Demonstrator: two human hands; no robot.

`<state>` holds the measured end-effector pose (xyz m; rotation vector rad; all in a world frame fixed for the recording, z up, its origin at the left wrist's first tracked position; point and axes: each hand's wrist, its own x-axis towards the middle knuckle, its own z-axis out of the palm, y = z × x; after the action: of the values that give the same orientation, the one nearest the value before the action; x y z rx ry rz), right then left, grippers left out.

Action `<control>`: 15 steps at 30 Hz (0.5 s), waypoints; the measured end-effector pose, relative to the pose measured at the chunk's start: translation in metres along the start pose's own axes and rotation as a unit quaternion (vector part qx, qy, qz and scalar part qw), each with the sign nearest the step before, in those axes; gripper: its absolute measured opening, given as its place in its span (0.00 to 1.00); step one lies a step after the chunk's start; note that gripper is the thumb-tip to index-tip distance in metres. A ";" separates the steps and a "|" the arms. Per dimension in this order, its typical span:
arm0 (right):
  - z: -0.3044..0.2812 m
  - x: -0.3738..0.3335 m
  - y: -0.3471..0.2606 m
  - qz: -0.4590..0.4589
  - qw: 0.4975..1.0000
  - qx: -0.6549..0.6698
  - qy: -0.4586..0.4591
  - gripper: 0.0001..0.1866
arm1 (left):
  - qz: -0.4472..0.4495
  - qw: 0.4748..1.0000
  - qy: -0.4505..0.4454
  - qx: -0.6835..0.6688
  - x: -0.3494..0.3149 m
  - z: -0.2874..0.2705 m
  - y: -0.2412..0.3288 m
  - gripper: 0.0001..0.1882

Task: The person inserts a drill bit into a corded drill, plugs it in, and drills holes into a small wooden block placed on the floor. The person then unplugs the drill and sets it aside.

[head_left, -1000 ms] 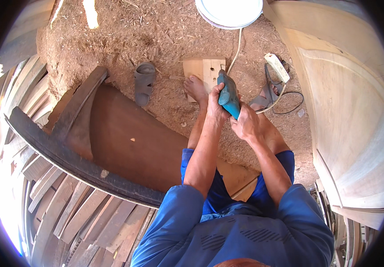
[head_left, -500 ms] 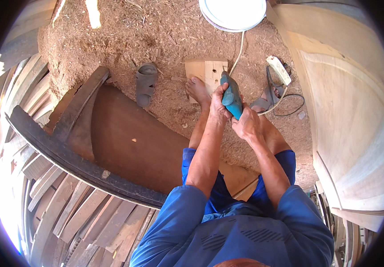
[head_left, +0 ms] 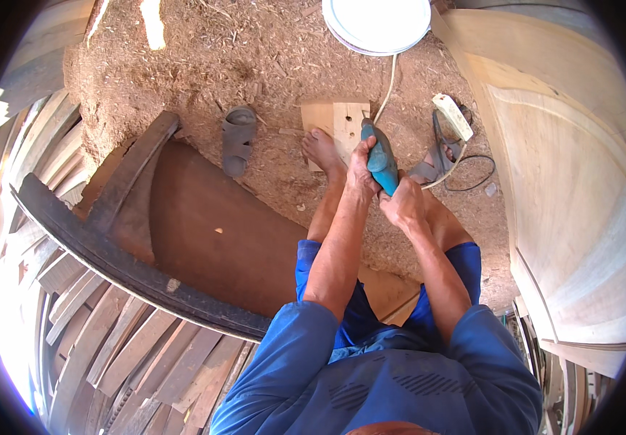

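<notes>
Both of my hands are closed around a teal power drill (head_left: 383,161). My left hand (head_left: 361,170) wraps its front part from the left side. Lower down, my right hand (head_left: 404,204) grips the rear end, its fingers partly hidden. The drill's narrow tip points away from me, over a pale wooden board (head_left: 343,116) on the ground. Two dark holes show in that board. My bare left foot (head_left: 323,150) rests on its left part. Whether the tip touches the wood I cannot tell.
A white power strip (head_left: 452,116) with cords lies right of the board, near a sandal on my right foot. An empty grey sandal (head_left: 239,141) lies left. A white round lid or bucket (head_left: 378,25) stands ahead. Large wooden panels (head_left: 574,203) flank the right; stacked planks (head_left: 139,348) fill the left.
The drill and both hands have shifted very slightly, with the drill's body a little farther right. My grip and foot look the same.
</notes>
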<state>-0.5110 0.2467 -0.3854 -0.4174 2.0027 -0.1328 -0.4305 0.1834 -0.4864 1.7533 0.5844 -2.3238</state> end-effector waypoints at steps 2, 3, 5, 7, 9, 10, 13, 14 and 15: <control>0.003 0.000 0.004 -0.001 1.000 0.012 0.003 0.18 | -0.003 1.000 0.002 -0.002 0.004 -0.003 -0.002 0.21; 0.004 0.001 0.007 -0.005 1.000 0.019 0.004 0.18 | -0.006 1.000 0.002 -0.003 0.006 -0.005 -0.002 0.21; 0.006 0.002 0.010 -0.010 1.000 0.029 0.005 0.18 | -0.002 1.000 -0.005 -0.004 0.016 -0.014 -0.006 0.22; 0.007 0.002 0.013 -0.009 0.999 0.037 0.005 0.18 | 0.008 1.000 -0.018 0.002 0.020 -0.017 -0.009 0.23; 0.008 0.005 0.016 0.004 1.000 0.024 0.002 0.17 | -0.002 1.000 -0.014 0.002 0.017 -0.014 -0.009 0.23; 0.007 0.006 0.016 0.010 1.000 0.017 0.000 0.17 | -0.007 1.000 -0.011 0.001 0.016 -0.013 -0.009 0.24; 0.004 0.007 0.015 0.007 1.000 0.016 -0.005 0.17 | 0.007 1.000 0.002 0.005 0.015 -0.011 -0.010 0.25; 0.004 0.006 0.014 0.008 1.000 0.017 -0.005 0.17 | 0.006 1.000 0.003 0.004 0.016 -0.013 -0.011 0.25; 0.003 0.005 0.014 0.008 1.000 0.018 -0.004 0.17 | 0.006 1.000 0.003 0.004 0.018 -0.015 -0.010 0.25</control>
<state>-0.5131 0.2580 -0.3947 -0.3779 1.9930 -0.1555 -0.4262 0.2008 -0.5045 1.7636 0.5643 -2.3171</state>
